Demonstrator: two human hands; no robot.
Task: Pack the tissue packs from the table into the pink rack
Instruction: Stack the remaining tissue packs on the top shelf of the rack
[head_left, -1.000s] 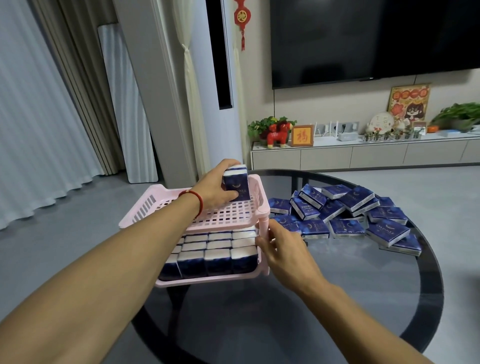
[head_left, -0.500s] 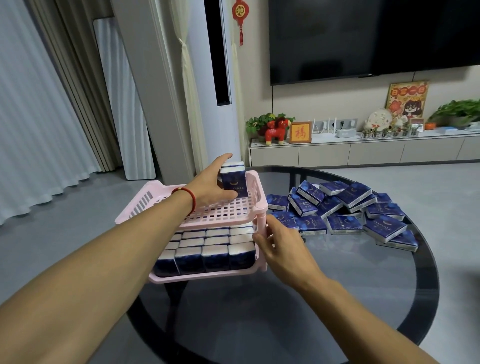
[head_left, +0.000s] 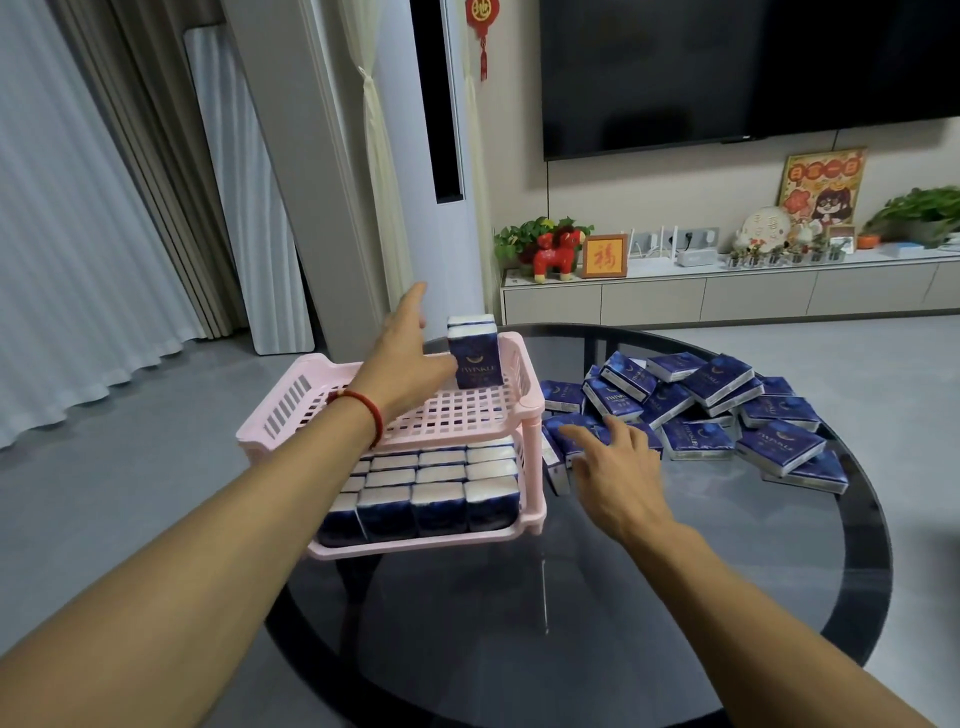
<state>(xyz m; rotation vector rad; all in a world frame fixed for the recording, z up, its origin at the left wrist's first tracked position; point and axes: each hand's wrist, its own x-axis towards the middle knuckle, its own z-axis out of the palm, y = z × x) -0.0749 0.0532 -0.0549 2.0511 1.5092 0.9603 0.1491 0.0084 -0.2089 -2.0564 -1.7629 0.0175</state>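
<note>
Head view: one tissue pack is being left upright at the pink rack's far right corner; left hand is being spread wide beside it; right hand is being spread over the loose packs by the glass table's right edge.

On the table, the rack stands left of the loose tissue packs.

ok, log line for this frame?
left hand: open beside upright tissue pack | pink rack: lower tier full | right hand: open over pile

The upright tissue pack has been released by the left hand, fingers now spread beside it. The rack post has been let go by the right hand, now extended over the loose packs.
</note>
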